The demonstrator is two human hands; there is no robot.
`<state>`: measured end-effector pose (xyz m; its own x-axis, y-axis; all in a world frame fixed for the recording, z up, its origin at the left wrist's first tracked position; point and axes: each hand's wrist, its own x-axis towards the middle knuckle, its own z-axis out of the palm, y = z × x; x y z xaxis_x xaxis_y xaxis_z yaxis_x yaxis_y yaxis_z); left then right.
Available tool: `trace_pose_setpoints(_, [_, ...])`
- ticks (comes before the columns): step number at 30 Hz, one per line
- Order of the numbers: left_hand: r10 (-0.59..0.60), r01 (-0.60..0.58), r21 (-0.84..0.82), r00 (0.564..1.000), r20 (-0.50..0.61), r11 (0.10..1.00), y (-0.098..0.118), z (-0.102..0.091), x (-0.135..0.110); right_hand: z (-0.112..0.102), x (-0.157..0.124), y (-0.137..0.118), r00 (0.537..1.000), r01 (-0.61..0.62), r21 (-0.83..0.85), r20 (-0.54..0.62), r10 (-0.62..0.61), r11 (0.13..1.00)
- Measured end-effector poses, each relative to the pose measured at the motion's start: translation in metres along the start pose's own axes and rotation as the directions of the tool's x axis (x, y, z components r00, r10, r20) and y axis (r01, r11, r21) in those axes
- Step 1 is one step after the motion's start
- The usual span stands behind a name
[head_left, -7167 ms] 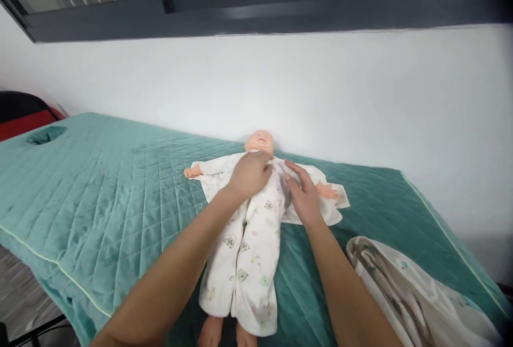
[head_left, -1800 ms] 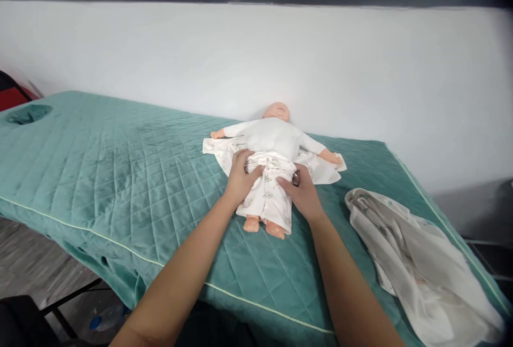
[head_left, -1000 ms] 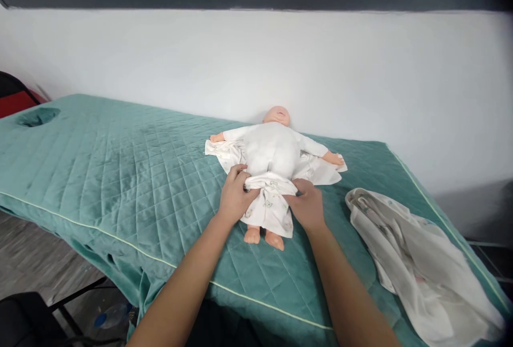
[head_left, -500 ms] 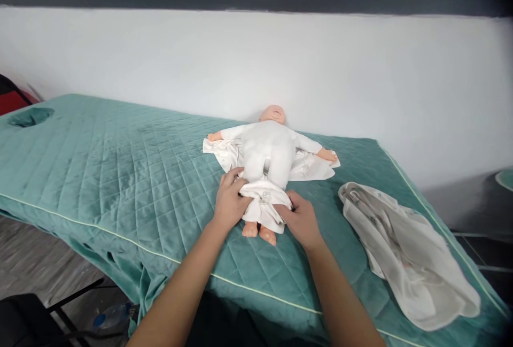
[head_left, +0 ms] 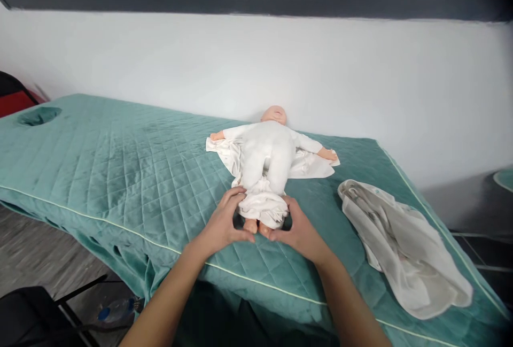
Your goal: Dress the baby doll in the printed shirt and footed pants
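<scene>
a baby doll [head_left: 266, 149] lies on its back on the green quilted bed [head_left: 120, 165], head toward the wall, arms out, its white cloth body bare. its printed white romper [head_left: 262, 205] lies open under the torso and is bunched in a soft heap at the ankles, with the pink feet peeking out below. the left hand [head_left: 222, 226] and right hand [head_left: 298, 232] curl half-closed round that heap, fingers on its sides and thumbs meeting beneath the feet. a crumpled cloth [head_left: 401, 245] lies to the right.

One doll [head_left: 266, 146], one romper [head_left: 262, 205], one blanket [head_left: 401, 240]
</scene>
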<state>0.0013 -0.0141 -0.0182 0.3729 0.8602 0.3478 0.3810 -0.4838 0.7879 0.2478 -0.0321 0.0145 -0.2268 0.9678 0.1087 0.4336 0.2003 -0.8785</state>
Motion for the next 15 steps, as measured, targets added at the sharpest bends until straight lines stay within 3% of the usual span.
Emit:
trace_pose_setpoints(2, [-0.018, 0.014, 0.061, 0.998, 0.06, 0.998, -0.001, -0.001, -0.003, 0.004, -0.01, 0.0, 0.999, 0.041, -0.092, 0.0, -0.041, 0.995])
trace_pose_setpoints(5, [-0.022, 0.017, 0.142, 0.999, 0.034, 0.99, 0.002, -0.002, -0.004, 0.01, -0.016, 0.0, 0.995, 0.086, -0.228, -0.031, -0.096, 0.97])
trace_pose_setpoints(10, [-0.023, 0.022, 0.092, 1.0, 0.019, 0.996, 0.012, -0.004, -0.001, 0.014, -0.016, -0.003, 0.984, 0.157, -0.317, -0.03, -0.175, 0.935])
trace_pose_setpoints(12, [-0.021, 0.018, 0.091, 0.999, 0.026, 0.996, 0.014, -0.005, -0.001, 0.015, -0.017, -0.006, 0.986, 0.14, -0.309, -0.047, -0.161, 0.941])
trace_pose_setpoints(15, [-0.022, 0.019, 0.108, 0.999, 0.032, 0.994, 0.014, -0.003, -0.004, 0.017, -0.023, -0.013, 0.994, 0.017, -0.217, -0.1, -0.04, 0.976])
